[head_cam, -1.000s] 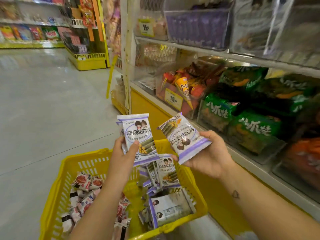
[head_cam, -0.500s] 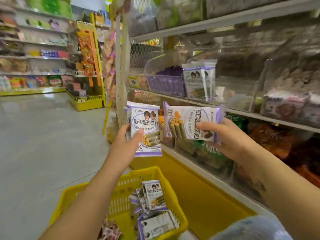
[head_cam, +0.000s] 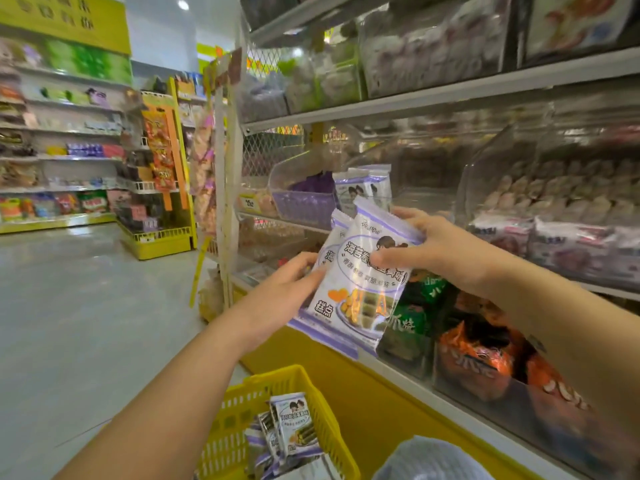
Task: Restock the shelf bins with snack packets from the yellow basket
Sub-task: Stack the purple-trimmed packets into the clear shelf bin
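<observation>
A person's left hand (head_cam: 284,296) and right hand (head_cam: 434,249) grip two stacked purple-and-white snack packets (head_cam: 360,289) between them, the right thumb pinching the front one. Just beyond the right hand, a clear shelf bin (head_cam: 422,199) holds matching packets (head_cam: 363,188). The yellow basket (head_cam: 239,407) sits below the left forearm.

I'm on a single head view, wide-angle, facing forward and slightly down: shelf (head_cam: 415,106) close on the right, aisle floor (head_cam: 86,323) stretching off left, left hand (head_cam: 277,296) and right hand (head_cam: 436,247) near the lens, yellow basket (head_cam: 273,374) at the bottom edge.
</observation>
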### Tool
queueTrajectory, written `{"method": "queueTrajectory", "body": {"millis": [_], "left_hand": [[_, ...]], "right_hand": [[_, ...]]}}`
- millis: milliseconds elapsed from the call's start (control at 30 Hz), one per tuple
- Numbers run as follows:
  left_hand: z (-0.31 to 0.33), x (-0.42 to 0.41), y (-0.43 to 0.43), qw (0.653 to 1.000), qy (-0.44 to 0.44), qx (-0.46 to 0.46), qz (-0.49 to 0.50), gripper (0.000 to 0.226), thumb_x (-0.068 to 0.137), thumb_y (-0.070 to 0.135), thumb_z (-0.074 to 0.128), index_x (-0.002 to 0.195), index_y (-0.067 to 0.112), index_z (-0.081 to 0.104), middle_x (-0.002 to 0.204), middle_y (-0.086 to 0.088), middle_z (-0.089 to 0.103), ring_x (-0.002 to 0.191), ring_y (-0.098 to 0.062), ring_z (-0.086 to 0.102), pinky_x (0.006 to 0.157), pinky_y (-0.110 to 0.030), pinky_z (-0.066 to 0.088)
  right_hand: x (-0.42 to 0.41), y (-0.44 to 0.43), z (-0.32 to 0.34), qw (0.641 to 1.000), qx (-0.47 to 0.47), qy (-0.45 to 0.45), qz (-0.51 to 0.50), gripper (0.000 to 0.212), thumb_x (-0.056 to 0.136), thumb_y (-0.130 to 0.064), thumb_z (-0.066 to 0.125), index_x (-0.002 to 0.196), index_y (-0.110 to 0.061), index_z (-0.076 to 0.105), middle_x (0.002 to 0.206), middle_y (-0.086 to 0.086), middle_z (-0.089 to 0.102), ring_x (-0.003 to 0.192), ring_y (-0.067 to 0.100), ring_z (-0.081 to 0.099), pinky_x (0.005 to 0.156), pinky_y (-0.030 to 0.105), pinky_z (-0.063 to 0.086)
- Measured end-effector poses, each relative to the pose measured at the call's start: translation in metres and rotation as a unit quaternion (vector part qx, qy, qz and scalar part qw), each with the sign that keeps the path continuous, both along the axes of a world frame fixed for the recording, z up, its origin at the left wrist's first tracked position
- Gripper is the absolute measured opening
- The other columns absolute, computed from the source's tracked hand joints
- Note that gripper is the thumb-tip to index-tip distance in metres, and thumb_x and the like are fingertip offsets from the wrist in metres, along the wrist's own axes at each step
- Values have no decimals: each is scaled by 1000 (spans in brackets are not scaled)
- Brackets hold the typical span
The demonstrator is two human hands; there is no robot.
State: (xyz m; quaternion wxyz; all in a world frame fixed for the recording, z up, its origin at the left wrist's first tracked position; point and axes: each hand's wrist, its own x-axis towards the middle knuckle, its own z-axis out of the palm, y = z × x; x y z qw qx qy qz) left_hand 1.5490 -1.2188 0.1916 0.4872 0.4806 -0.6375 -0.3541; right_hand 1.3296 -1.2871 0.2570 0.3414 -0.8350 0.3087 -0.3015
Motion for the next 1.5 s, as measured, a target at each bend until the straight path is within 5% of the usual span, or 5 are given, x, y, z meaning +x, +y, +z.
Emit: {"method": "queueTrajectory", "body": {"millis": [233,467,700,967,1500], "left_hand": [[38,-19,-13,998,-2,-58,-7,41,76,63,46,103,38,63,101,17,70,83,6,63,74,-28,41],[87,-30,-45,988,85,-54,-113,90,60,69,73,127,14,48,127,-12,61,115,-29,60,99,-51,45],[137,-46,-108,983,54,-104,-139,61,64,55,73,115,30,52,106,6,72,96,-19,70,80,-41,55],[180,-59,-169,948,-147,-279,-42,37,81,48,61,111,61,43,111,38,56,106,16,51,86,-7,40],[125,-14,-263,885,-401,-194,136,71,83,74,37,139,31,44,142,12,44,132,-15,40,110,-48,29]], "right_hand": [[-7,-16,44,993,95,5,67,72,54,-22,86,113,-12,45,99,7,74,91,24,72,71,30,58],[-11,-43,89,989,108,-86,54,80,57,-22,87,125,-14,45,111,8,70,103,27,67,90,50,53],[-33,-80,123,976,138,-96,137,76,68,-26,84,133,-15,47,130,23,57,116,41,57,99,59,44],[-41,-95,155,926,-345,-49,-145,88,52,-51,82,128,-43,38,114,-23,55,99,-8,60,77,6,48],[7,-190,120,720,-530,363,-261,82,76,-46,69,139,-37,17,119,6,45,90,28,60,62,36,51]]}}
